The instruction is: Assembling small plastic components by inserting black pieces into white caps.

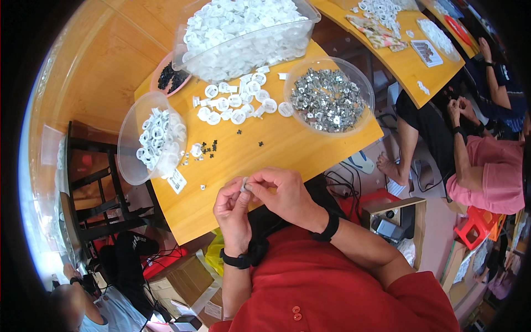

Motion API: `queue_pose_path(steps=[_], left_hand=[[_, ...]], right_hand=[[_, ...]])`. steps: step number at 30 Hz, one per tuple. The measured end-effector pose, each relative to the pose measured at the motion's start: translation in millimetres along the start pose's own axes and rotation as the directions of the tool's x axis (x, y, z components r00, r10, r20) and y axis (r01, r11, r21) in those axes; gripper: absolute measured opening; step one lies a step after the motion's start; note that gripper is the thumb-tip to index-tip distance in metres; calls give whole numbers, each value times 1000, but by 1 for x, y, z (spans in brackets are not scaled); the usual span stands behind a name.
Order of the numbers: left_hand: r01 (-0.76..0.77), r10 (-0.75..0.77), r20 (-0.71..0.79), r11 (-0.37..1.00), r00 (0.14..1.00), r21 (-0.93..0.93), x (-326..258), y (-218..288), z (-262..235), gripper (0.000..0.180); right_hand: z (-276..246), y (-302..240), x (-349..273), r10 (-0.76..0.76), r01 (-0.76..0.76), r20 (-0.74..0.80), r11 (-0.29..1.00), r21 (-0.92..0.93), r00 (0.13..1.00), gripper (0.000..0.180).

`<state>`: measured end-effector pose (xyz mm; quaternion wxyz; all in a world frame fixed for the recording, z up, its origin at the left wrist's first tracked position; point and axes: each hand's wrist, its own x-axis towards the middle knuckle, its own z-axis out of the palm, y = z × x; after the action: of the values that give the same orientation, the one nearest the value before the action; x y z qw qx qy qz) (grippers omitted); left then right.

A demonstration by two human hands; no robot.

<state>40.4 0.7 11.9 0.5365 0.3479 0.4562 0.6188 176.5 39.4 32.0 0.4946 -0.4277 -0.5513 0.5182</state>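
Above the near edge of the wooden table [276, 145], my two hands meet at one small white plastic part [244, 185]. My left hand [232, 206] pinches it between thumb and fingers. The fingertips of my right hand [279, 193] press together against the same part; whether they hold a smaller piece is hidden. Past my hands, several round white plastic parts [238, 116] lie loose on the tabletop. Small black pieces [209, 147] are scattered to their left, close to the clear bowl of white rings [150, 176].
A large clear bin [243, 60] heaped with white parts stands at the back. On the right sits a clear bowl [369, 105] of small metal pieces. A pink bowl [160, 62] holds black pieces. Other people work at a second table [426, 91] on the right.
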Motion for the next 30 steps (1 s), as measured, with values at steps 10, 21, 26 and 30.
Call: queue_pose_path(steps=[10, 21, 26, 30], left_hand=[[197, -217, -21, 919, 976, -342, 3, 10, -5, 20], [139, -146, -13, 964, 989, -228, 11, 7, -10, 17], [87, -92, -40, 990, 995, -110, 10, 8, -8, 18], [89, -91, -34, 994, 995, -60, 15, 17, -4, 19]], right_hand=[[3, 1, 6, 196, -198, 33, 978, 67, 980, 16], [11, 7, 19, 242, -260, 125, 952, 159, 962, 15], [11, 20, 24, 281, -345, 236, 888, 304, 930, 13], [5, 9, 18, 344, -391, 206, 879, 273, 916, 16]])
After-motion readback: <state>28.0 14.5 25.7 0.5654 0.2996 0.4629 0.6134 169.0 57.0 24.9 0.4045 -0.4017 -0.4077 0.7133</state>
